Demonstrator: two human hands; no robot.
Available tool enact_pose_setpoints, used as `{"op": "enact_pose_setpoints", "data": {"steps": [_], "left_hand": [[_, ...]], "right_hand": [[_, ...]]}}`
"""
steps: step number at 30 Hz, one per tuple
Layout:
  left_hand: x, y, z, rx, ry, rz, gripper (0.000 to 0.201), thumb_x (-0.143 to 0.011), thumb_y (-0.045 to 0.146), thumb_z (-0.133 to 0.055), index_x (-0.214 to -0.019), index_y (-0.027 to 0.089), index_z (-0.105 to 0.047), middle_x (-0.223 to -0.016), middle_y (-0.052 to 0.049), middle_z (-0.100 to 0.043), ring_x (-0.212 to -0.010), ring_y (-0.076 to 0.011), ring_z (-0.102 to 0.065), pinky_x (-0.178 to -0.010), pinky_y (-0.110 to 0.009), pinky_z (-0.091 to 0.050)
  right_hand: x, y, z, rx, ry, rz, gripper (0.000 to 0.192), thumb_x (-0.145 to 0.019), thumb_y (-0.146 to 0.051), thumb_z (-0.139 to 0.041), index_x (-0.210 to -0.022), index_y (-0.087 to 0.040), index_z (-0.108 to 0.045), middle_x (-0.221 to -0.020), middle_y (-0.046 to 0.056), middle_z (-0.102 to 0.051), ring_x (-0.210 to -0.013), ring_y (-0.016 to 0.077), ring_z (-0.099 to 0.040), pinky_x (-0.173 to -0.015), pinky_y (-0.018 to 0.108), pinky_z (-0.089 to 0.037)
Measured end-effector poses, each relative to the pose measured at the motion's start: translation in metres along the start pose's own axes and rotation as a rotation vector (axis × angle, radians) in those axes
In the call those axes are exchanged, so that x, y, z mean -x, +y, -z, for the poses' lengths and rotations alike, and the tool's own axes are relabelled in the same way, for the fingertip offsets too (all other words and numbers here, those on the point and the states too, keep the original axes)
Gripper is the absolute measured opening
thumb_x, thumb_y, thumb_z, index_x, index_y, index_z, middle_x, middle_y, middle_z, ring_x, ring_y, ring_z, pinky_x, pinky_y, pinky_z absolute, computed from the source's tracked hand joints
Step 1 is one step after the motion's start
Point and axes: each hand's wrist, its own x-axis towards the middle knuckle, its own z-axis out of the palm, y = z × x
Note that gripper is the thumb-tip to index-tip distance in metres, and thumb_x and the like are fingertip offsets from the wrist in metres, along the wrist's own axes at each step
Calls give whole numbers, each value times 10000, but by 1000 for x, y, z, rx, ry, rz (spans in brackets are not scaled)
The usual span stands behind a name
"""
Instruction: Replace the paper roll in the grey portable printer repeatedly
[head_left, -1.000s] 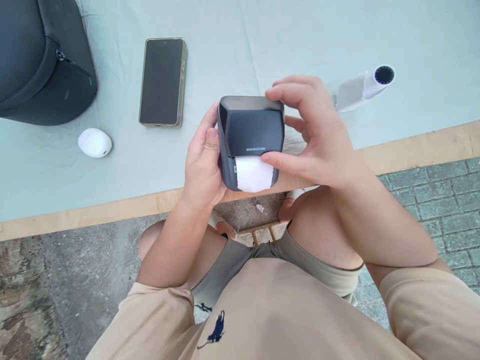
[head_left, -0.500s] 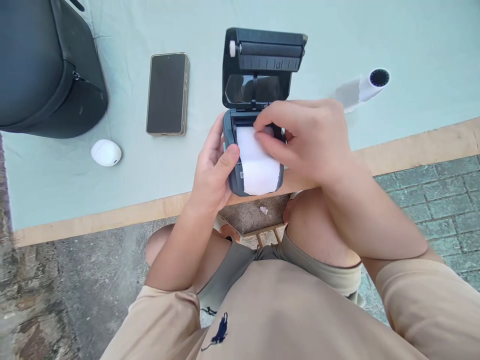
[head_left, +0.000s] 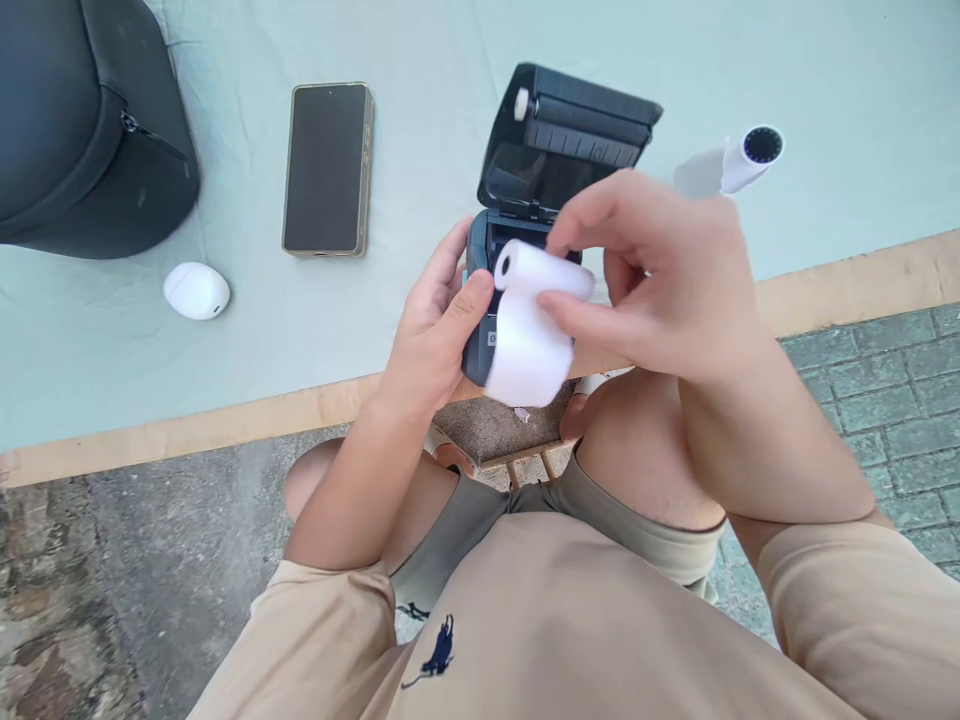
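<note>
- Lifting the white paper roll (head_left: 534, 300) over the open label printer (head_left: 525, 200), the right hand (head_left: 660, 290) has thumb and fingers closed on the roll's right end, with a loose tail of paper hanging toward the near edge of the bench (head_left: 825, 290).
- The left hand (head_left: 435, 330) is curled around the printer's left side, thumb pressed on the front, steadying the body at the near edge of the bench.
- The printer's lid stands tipped back on the far side, roller bar showing along its top.
- Best handling here, by the look of it: keep the roll level and its tail straight, so the paper does not skew or unwind, and keep the printer pinned firmly.
- No readable brand shows on the printer at this angle; a small light mark on its front is too tiny to read.
- Left on the bench lie a dark phone (head_left: 327, 168), a white pebble-shaped case (head_left: 196, 290) and a black bag (head_left: 82, 120); far right lies a second white roll (head_left: 739, 165).
- An embroidered dark emblem (head_left: 431, 655) sits on the person's beige shirt.
</note>
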Motion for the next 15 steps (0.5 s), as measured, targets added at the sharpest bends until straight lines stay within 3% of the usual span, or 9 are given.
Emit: {"op": "enact_pose_setpoints", "data": {"steps": [4,6,8,11,13,15], "left_hand": [[-2,-1,0,22,-12,-63,387,-891,442,-625,-1240,273,-610,-1348,-21,-631,-1405,-288,-481,-1118,-402,-508],[-2,0,-2,20,-6,-52,357,-921,430,-577,-1238,271,-608,-1326,-19,-635,-1394,-285,-493,-1115,-426,-509],[-1,2,-5,12,6,-34,360,-932,427,-558,-1245,255,-598,-1294,-32,-642,-1366,-294,-522,-1096,-442,-518],[-1,4,-7,7,16,-29,371,-929,424,-560,-1254,248,-589,-1262,-49,-650,-1283,-298,-590,-1029,-431,-552],[-2,4,-6,7,4,-22,375,-932,431,-552,-1261,254,-581,-1253,-52,-653,-1235,-292,-619,-977,-422,-573],[-4,2,-4,9,-10,-26,382,-920,445,-575,-1258,267,-583,-1248,-34,-661,-1230,-283,-616,-959,-404,-582]], "right_hand": [[7,20,9,-551,238,-201,443,-684,-488,-725,-1016,-276,-520,-892,-14,-649,-518,67,-432,-438,244,-239],[7,36,13,-737,247,-329,545,-624,-630,-646,-1015,-272,-522,-853,6,-620,-503,79,-430,-397,249,-231],[6,50,16,-787,188,-426,634,-592,-718,-562,-1023,-252,-551,-859,34,-613,-512,100,-467,-369,264,-253],[7,63,14,-768,168,-517,527,-631,-610,-629,-1013,-262,-528,-791,3,-578,-488,91,-461,-353,244,-241],[10,65,10,-722,215,-511,477,-656,-485,-710,-1019,-275,-483,-735,-30,-531,-459,70,-426,-356,227,-248],[14,62,8,-667,218,-465,515,-692,-437,-745,-1086,-294,-445,-774,-32,-535,-503,71,-465,-391,219,-340]]}}
